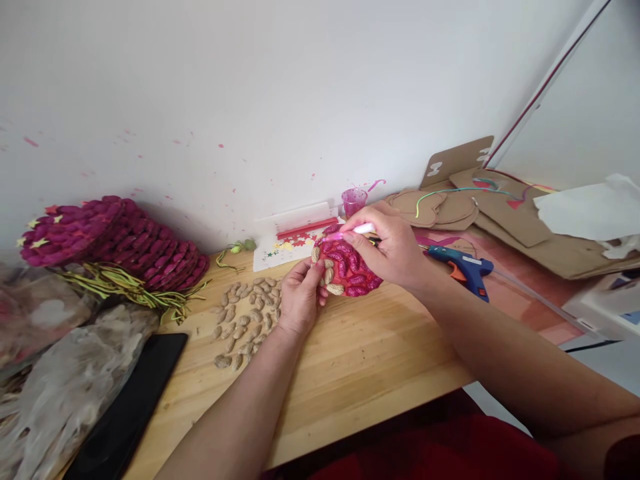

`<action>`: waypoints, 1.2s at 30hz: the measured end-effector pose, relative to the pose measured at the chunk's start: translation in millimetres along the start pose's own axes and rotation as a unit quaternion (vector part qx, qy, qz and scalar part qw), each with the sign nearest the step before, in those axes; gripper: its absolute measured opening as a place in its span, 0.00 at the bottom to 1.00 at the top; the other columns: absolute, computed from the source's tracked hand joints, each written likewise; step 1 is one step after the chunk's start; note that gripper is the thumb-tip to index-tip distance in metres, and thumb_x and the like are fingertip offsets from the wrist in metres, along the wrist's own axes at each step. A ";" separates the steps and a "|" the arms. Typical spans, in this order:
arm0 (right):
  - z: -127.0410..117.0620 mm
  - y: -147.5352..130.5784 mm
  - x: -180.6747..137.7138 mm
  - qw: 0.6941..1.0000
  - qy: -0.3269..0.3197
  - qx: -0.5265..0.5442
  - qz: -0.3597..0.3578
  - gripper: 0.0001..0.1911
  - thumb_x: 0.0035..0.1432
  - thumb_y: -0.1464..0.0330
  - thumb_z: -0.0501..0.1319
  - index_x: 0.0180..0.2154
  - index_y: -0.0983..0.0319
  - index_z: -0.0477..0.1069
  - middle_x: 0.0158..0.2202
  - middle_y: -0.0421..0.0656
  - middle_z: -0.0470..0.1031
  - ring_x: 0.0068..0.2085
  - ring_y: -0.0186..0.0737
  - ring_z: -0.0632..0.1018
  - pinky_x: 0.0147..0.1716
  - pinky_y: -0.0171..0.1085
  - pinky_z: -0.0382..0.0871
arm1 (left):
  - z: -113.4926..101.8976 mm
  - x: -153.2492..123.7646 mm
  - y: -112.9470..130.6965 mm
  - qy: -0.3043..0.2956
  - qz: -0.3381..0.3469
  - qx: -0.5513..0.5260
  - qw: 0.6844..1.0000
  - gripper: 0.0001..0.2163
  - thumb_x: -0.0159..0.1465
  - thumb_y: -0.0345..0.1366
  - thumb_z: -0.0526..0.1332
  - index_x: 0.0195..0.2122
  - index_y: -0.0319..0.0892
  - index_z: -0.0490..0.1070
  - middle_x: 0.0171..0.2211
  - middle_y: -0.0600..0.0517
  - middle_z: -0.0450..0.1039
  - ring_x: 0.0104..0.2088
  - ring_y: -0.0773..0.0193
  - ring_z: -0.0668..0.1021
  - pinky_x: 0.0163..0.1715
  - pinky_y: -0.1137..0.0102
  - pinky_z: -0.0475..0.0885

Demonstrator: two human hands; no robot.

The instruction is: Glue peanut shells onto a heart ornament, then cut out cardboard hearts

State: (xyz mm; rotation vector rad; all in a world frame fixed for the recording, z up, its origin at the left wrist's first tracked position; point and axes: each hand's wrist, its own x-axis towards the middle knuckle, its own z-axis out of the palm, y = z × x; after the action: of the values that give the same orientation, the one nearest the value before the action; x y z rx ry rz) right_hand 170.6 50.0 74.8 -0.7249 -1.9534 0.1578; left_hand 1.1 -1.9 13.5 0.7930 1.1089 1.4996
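Observation:
My left hand (303, 293) grips the left edge of a round red disc (357, 257) covered with peanuts, holding it tilted above the wooden table. Most peanuts on the disc are painted magenta; a few along its left edge, such as a bare peanut (335, 289), keep their tan shells. Above the disc, my right hand (387, 243) is closed around a paintbrush (363, 229) with a white handle, its pink tip down at the upper left of the disc. Loose unpainted peanuts (255, 313) lie spread on the table beside my left hand.
A clear cup (354, 200) stained pink stands by the wall. At left are stacked magenta peanut discs (145, 240), a plastic bag (95, 373) and a black tray (135, 400). Right of my hands lie a blue glue gun (463, 261) and cardboard pieces (530, 233). Star cutouts (300, 241) rest on white paper.

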 end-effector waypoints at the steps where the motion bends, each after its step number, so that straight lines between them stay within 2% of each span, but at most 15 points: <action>1: 0.4 -0.8 -0.3 1.000 -0.015 0.000 0.002 0.03 0.65 0.67 0.63 0.37 0.58 0.76 0.35 0.43 0.80 0.40 0.46 0.77 0.45 0.46 0.67 | 0.1 0.0 0.0 -0.002 0.000 -0.002 1.000 0.20 0.49 0.49 0.76 0.31 0.39 0.72 0.18 0.60 0.67 0.13 0.75 0.65 0.09 0.79 0.57; 4: 1.9 -2.1 -1.3 0.999 -0.036 -0.012 0.009 0.04 0.65 0.66 0.63 0.37 0.58 0.76 0.35 0.43 0.80 0.40 0.46 0.77 0.46 0.47 0.66 | -0.3 0.2 -0.9 -0.006 0.001 -0.009 1.000 0.20 0.50 0.48 0.76 0.31 0.39 0.72 0.18 0.59 0.67 0.13 0.75 0.65 0.09 0.80 0.57; 10: 2.3 1.8 -1.3 1.000 0.008 -0.003 0.000 0.05 0.66 0.66 0.62 0.37 0.58 0.76 0.36 0.44 0.81 0.40 0.46 0.77 0.45 0.46 0.67 | -1.3 1.7 -2.1 -0.011 0.002 -0.018 1.000 0.19 0.51 0.47 0.75 0.30 0.39 0.72 0.18 0.59 0.67 0.13 0.75 0.65 0.09 0.80 0.58; 15: 2.9 0.8 -1.4 1.000 -0.027 -0.009 0.004 0.04 0.65 0.66 0.63 0.38 0.58 0.76 0.35 0.43 0.81 0.40 0.45 0.77 0.46 0.46 0.67 | -1.2 1.4 -1.8 -0.010 -0.001 -0.015 1.000 0.19 0.50 0.48 0.75 0.31 0.39 0.72 0.18 0.60 0.67 0.13 0.75 0.65 0.09 0.80 0.58; 20: 3.2 2.1 -1.7 1.000 0.007 -0.004 0.000 0.05 0.66 0.66 0.63 0.37 0.58 0.76 0.35 0.44 0.80 0.40 0.46 0.77 0.44 0.46 0.68 | -1.0 1.2 -1.7 -0.006 -0.004 -0.010 1.000 0.20 0.50 0.48 0.75 0.32 0.39 0.73 0.18 0.60 0.67 0.13 0.75 0.66 0.08 0.79 0.58; 25: 3.7 0.8 -1.9 1.000 -0.030 -0.004 0.000 0.03 0.65 0.67 0.64 0.38 0.58 0.77 0.36 0.43 0.81 0.40 0.46 0.78 0.46 0.46 0.68 | -0.1 1.2 -1.1 -0.003 -0.004 -0.010 1.000 0.20 0.49 0.48 0.76 0.31 0.39 0.72 0.18 0.60 0.67 0.12 0.75 0.66 0.08 0.80 0.58; 29: 3.8 3.3 -1.4 1.000 0.011 0.001 -0.012 0.04 0.66 0.67 0.63 0.38 0.59 0.76 0.35 0.43 0.81 0.39 0.45 0.77 0.44 0.45 0.68 | -0.5 1.2 -1.8 -0.002 -0.005 -0.011 1.000 0.20 0.50 0.48 0.76 0.31 0.39 0.72 0.18 0.60 0.67 0.12 0.75 0.66 0.08 0.80 0.58; 34: 5.5 5.1 -2.5 1.000 -0.008 0.003 -0.007 0.03 0.65 0.67 0.64 0.38 0.59 0.76 0.36 0.43 0.81 0.40 0.45 0.77 0.45 0.45 0.67 | -0.7 0.8 -1.7 -0.006 -0.009 -0.016 1.000 0.19 0.50 0.47 0.76 0.31 0.39 0.72 0.18 0.60 0.67 0.12 0.75 0.66 0.08 0.80 0.58; 36: 5.7 6.3 -2.7 1.000 0.003 0.002 -0.005 0.04 0.66 0.67 0.63 0.38 0.59 0.76 0.36 0.43 0.81 0.40 0.45 0.77 0.44 0.45 0.67 | -0.7 0.7 -1.4 -0.006 -0.011 -0.019 1.000 0.19 0.50 0.47 0.76 0.31 0.39 0.72 0.18 0.60 0.68 0.12 0.75 0.66 0.08 0.80 0.58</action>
State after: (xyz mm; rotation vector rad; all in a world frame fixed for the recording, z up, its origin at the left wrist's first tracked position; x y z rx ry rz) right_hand 169.3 54.8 67.4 -0.7131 -1.9509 0.1536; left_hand 0.8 -1.3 12.0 0.7604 1.0737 1.4924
